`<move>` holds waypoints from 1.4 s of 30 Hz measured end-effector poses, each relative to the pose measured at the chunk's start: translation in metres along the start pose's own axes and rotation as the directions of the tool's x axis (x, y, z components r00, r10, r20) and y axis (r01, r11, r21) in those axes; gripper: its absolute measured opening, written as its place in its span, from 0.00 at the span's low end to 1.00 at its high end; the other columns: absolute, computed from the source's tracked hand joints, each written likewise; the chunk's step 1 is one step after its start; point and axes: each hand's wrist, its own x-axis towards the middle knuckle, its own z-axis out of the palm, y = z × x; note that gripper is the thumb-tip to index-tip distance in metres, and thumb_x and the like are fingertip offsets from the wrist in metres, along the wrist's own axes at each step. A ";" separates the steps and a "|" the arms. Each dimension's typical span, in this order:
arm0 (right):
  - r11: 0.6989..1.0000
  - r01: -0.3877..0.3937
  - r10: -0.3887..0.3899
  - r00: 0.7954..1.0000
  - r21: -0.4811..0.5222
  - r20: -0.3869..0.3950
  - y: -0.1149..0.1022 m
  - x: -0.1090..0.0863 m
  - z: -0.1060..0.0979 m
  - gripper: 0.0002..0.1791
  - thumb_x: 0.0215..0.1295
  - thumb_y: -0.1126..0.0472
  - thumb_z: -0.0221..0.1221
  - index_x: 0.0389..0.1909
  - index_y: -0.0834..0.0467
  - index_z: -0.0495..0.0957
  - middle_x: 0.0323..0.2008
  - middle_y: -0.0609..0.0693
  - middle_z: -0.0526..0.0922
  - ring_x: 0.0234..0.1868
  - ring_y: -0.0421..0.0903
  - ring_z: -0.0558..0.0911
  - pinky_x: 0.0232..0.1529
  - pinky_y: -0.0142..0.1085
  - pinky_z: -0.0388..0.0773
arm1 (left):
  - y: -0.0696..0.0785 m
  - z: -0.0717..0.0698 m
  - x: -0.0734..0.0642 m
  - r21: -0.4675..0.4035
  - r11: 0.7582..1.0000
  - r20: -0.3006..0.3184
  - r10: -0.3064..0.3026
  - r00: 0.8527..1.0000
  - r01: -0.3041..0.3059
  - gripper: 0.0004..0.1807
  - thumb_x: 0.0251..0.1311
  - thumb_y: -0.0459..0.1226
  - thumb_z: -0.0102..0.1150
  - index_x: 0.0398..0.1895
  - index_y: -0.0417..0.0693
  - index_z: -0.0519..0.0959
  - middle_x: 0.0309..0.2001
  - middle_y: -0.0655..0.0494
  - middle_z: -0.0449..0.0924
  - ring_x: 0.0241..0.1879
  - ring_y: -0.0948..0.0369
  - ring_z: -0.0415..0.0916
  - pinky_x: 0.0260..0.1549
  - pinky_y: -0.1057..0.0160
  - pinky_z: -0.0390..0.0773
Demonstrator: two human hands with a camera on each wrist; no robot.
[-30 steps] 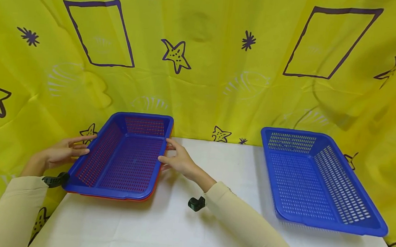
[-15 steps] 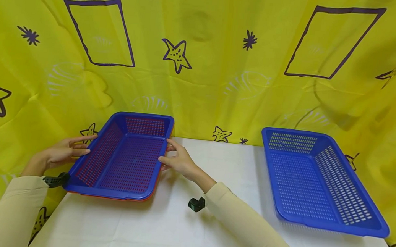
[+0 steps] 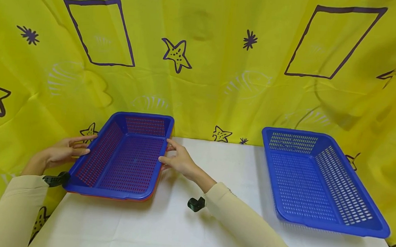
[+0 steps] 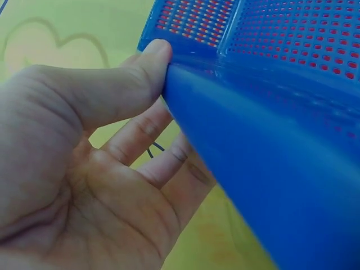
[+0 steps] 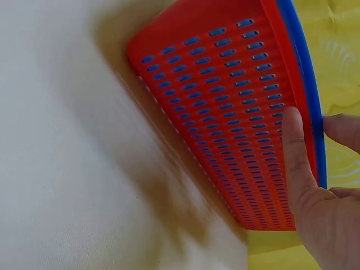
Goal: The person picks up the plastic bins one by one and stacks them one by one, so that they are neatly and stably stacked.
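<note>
At the left end of the white table, a blue plastic basket [image 3: 134, 163] sits nested inside a red basket [image 5: 197, 25]; red shows through the blue holes. My left hand [image 3: 59, 154] holds the left rim. In the left wrist view its thumb [image 4: 154, 56] lies at the blue edge, with the other fingers beneath. On the opposite side, my right hand [image 3: 181, 162] grips the right rim. The right wrist view shows one finger [image 5: 296, 149] against the red wall below the lip, and another digit at the blue rim's outer edge.
A second blue basket [image 3: 304, 184] stands on the right part of the table [image 3: 218, 224], with nothing inside. A yellow curtain [image 3: 207, 89] with star and shell prints hangs behind and at both sides. Dark devices [image 3: 196, 204] are worn at the wrists.
</note>
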 end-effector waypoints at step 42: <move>0.988 -0.103 0.104 0.995 -0.114 0.002 -0.023 -0.059 -0.077 0.45 0.65 0.76 0.63 0.80 0.62 0.52 0.62 0.68 0.68 0.33 0.50 0.88 0.44 0.51 0.88 | 0.043 0.079 0.017 0.034 0.996 0.023 0.077 0.997 -0.077 0.41 0.72 0.34 0.61 0.81 0.36 0.52 0.68 0.21 0.64 0.53 0.50 0.82 0.46 0.49 0.86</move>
